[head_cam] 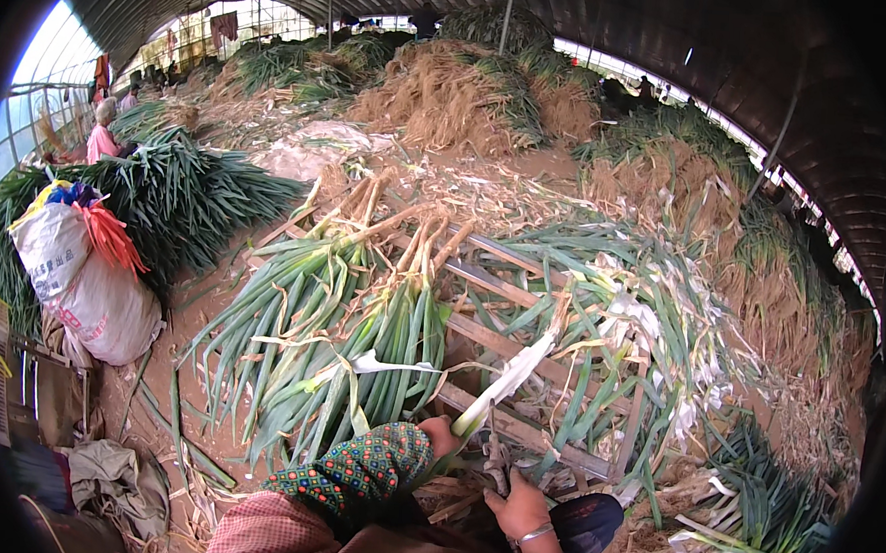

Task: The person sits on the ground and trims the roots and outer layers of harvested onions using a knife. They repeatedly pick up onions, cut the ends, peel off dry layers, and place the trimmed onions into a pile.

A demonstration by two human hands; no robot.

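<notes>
My left hand (pixel 441 435), in a dotted green sleeve, is closed around the lower part of a single Welsh onion (pixel 509 377). Its white stalk slants up to the right, with a brownish root end uppermost and loose skin along it. Lower right, my right hand (pixel 522 512), with a metal bangle at the wrist, grips a greyish tool (pixel 495 459) just below that stalk; its exact kind is unclear. Bundles of unpeeled onions (pixel 403 327) lie beyond my left hand on a slatted rack (pixel 499 343), roots pointing away and green leaves towards me.
Stripped leaves and skins (pixel 637 309) are heaped right of the rack. White-stalked onions (pixel 746 518) lie at lower right. A stuffed white woven sack (pixel 86 280) stands left, before a pile of green onions (pixel 184 195). Root-covered heaps (pixel 452 97) rise behind; a person (pixel 103 135) sits far left.
</notes>
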